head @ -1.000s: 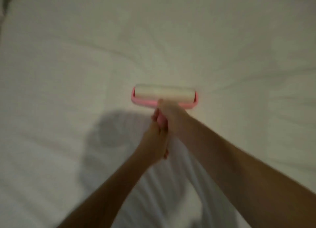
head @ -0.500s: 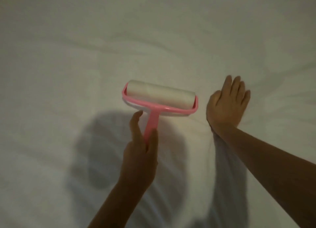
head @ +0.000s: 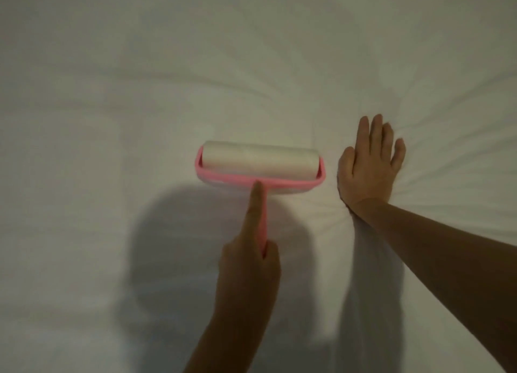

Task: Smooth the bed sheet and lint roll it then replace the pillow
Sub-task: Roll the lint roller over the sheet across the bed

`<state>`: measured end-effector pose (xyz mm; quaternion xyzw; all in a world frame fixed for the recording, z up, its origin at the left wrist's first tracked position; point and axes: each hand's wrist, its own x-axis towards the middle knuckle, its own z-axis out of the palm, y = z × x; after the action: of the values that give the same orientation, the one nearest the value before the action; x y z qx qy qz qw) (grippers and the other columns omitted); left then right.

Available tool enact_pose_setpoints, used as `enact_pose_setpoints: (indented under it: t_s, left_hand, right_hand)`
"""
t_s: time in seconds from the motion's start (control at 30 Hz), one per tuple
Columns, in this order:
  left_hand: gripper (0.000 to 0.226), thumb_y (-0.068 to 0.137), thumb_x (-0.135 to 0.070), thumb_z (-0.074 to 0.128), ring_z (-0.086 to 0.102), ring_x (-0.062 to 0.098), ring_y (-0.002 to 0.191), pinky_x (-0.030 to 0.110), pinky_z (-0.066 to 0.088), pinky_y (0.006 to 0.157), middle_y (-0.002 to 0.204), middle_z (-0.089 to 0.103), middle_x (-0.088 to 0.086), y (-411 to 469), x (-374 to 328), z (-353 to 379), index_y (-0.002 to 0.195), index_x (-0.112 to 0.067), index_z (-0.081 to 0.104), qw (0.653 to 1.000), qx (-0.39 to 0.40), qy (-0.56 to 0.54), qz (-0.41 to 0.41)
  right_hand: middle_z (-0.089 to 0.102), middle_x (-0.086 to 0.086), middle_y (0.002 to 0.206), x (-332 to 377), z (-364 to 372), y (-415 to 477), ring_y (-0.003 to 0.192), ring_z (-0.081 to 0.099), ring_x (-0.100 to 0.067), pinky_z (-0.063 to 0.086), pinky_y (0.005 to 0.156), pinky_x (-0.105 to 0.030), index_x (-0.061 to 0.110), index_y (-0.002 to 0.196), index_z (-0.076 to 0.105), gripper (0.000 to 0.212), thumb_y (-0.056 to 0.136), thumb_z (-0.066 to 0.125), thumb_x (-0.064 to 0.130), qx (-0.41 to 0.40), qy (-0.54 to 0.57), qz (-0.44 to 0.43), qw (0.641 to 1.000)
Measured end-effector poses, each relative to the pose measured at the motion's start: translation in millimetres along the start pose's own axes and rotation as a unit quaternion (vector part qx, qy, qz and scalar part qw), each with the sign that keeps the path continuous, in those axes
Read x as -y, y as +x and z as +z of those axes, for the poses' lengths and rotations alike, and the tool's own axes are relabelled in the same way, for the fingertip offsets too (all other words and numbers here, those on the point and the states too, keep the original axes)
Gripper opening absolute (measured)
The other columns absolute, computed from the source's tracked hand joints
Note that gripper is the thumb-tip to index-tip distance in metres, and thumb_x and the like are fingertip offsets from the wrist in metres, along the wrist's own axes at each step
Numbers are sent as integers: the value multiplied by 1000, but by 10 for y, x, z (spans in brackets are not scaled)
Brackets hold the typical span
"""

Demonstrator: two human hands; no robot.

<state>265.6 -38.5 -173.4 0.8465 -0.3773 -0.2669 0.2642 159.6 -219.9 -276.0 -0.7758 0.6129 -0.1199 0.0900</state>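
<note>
Your left hand (head: 249, 272) grips the pink handle (head: 264, 221) of the lint roller (head: 260, 160). The index finger (head: 253, 205) now lies straight along the handle, its tip at the frame's crossbar; half a second ago it was lifted off to the side. The other fingers and thumb are curled round the handle's near end.

Your right hand (head: 369, 171) shared that handle a second ago. It now lies palm down on the white bed sheet (head: 140, 79), just beside the roller's right end and not touching it. Its fingers are straight and close together, and the little finger is slightly apart.

The roller lies on the sheet near the middle of the view, its white roll on the far side and its handle pointing back toward you. It sits less tilted than half a second ago. Creases fan out across the sheet from under your right palm. A head-shaped shadow (head: 173, 247) falls on the sheet left of your left hand.
</note>
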Motion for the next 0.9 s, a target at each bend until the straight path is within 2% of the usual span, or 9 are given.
enact_pose_setpoints:
  t_s: [0.1,0.23,0.33,0.4,0.47,0.57,0.63,0.8,0.9]
  left_hand:
    - [91,84,-2,48,50,27,56,21,26,57,55,44,-6,7,26,41,128,-59,-8,1000,2,5,26]
    - [81,75,-2,41,58,36,64,25,37,59,97,65,18,697,-64,158,147,-34,21,994,-62,-38,85]
    - [79,75,0,39,59,28,64,25,52,62,90,55,5,1101,-183,178,147,-30,26,992,-53,-89,77]
    - [81,74,6,42,59,31,65,15,45,59,91,61,14,1081,-224,130,147,-26,28,990,-61,-66,105]
    - [84,75,7,46,58,33,66,14,34,58,98,66,20,857,-118,72,148,-28,23,993,-54,-22,102]
    - [90,83,-1,50,56,32,61,19,29,57,60,53,5,349,23,-39,138,-49,-3,1000,24,-3,-3]
    - [90,83,-3,51,58,37,65,25,30,58,59,51,5,231,13,-107,133,-50,-9,999,38,12,-13]
    - [84,84,-4,47,60,41,80,32,39,70,99,65,20,926,-349,-130,145,-43,4,999,18,32,2]
    - [82,81,2,42,51,27,65,19,32,62,108,65,16,1641,-672,-70,148,-37,15,999,-5,33,29]
  right_hand:
    - [16,-12,158,-14,29,14,145,13,-27,-3,115,-42,12,151,20,71,86,8,38,-3,-2,0,1000]
    - [15,-11,158,-27,63,12,146,12,-27,-3,115,-41,13,152,18,71,86,7,38,-7,-17,-5,1000]
    - [14,-10,159,-22,65,29,146,11,-27,-4,115,-42,13,152,17,71,86,6,38,-10,-11,-10,1000]
    - [15,-10,158,-12,57,37,146,12,-27,-4,115,-41,13,152,18,70,87,8,38,-7,-5,-5,1000]
    - [15,-10,158,-11,65,21,145,12,-27,-5,115,-39,14,152,18,69,87,9,38,3,-9,-3,1000]
    - [16,-11,158,-5,31,7,145,13,-28,-5,114,-37,12,151,19,68,88,12,36,25,-5,4,1000]
    - [16,-12,158,8,-17,18,145,13,-29,-6,114,-36,11,151,19,67,88,14,35,44,-9,7,999]
    - [29,-17,153,76,-189,25,140,28,-36,3,112,-41,7,147,31,62,90,22,31,60,-17,9,998]
    - [39,-15,148,123,-219,276,136,35,-38,8,110,-45,6,142,41,58,91,25,29,53,-42,-36,997]
